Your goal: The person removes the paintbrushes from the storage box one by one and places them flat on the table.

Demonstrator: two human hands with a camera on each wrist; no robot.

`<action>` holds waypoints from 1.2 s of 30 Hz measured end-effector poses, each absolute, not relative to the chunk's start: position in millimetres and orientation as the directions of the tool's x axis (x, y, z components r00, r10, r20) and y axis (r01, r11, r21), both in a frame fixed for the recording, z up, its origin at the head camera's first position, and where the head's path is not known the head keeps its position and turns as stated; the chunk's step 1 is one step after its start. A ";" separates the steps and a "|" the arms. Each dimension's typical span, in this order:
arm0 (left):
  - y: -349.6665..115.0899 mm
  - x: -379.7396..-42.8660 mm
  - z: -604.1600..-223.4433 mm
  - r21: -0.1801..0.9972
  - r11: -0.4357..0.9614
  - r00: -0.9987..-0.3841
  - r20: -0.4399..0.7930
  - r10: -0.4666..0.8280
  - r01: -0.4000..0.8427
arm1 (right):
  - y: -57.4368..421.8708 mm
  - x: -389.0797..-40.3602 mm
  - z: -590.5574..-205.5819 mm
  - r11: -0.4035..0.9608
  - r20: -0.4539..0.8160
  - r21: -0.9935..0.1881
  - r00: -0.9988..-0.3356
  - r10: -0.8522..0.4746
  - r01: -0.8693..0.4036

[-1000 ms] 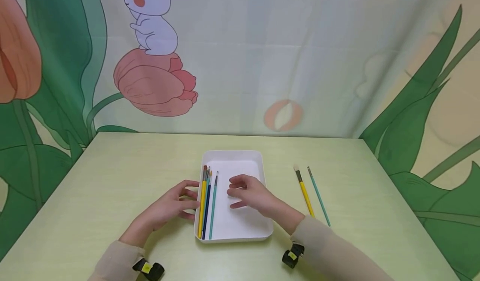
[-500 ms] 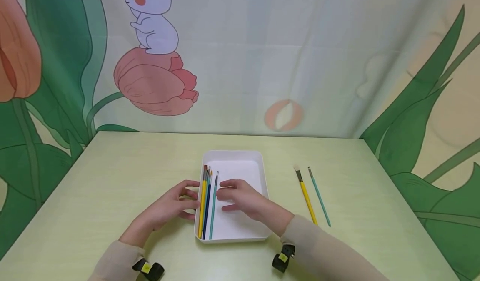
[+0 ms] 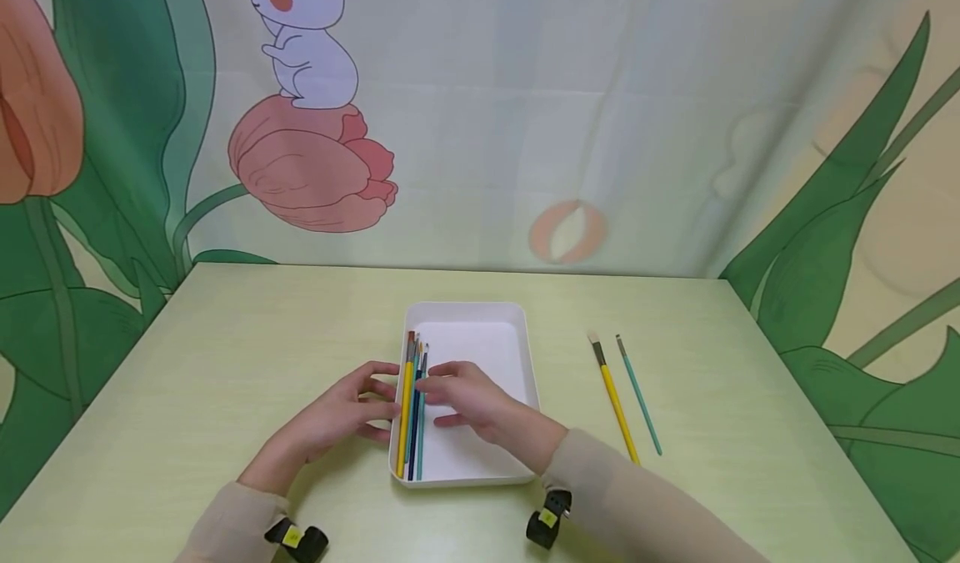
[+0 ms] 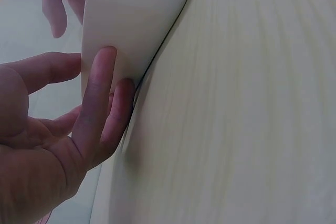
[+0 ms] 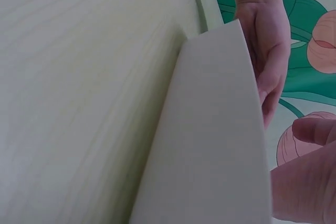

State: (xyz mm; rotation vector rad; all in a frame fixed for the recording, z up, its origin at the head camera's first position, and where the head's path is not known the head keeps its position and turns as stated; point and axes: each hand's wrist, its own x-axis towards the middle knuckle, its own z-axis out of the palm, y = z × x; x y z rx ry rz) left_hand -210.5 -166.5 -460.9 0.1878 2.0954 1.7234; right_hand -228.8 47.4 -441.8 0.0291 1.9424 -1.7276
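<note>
Teal brush point(image 3: 422, 446), in the tray point(image 3: 495, 338): lies immediately left of the right hand point(image 3: 472, 403), at its fingertips, long axis running away from the person, across the fingers. The right hand is nearer, fingers parted, thumb apart, nothing visibly pinched; the left hand point(image 3: 348, 409), spread, touches the tray's outer wall. Counts: one tray; four brushes discernible inside, overlap possibly hiding more; two on the table point(image 3: 262, 338), yellow point(image 3: 613, 396) and teal point(image 3: 640, 396), rightward of the right hand.

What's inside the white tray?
Slim paintbrushes lie along the left side of the tray. The right hand covers part of it, so anything directly beneath can't be seen.
</note>
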 end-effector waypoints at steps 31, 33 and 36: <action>-168.5 -212.6 -465.4 0.969 0.187 -0.900 -0.224 0.374 -0.163 | 38.3 -228.0 -465.4 0.147 -0.328 -0.945 -0.856 -0.399 0.293; -168.8 -212.7 -465.4 0.969 0.187 -0.900 -0.224 0.374 -0.163 | 37.8 -227.4 -466.6 0.146 -0.319 -0.948 -0.861 -0.397 0.284; -169.0 -213.1 -465.5 0.969 0.189 -0.900 -0.222 0.374 -0.160 | 36.7 -227.3 -468.8 0.152 -0.308 -0.951 -0.870 -0.384 0.270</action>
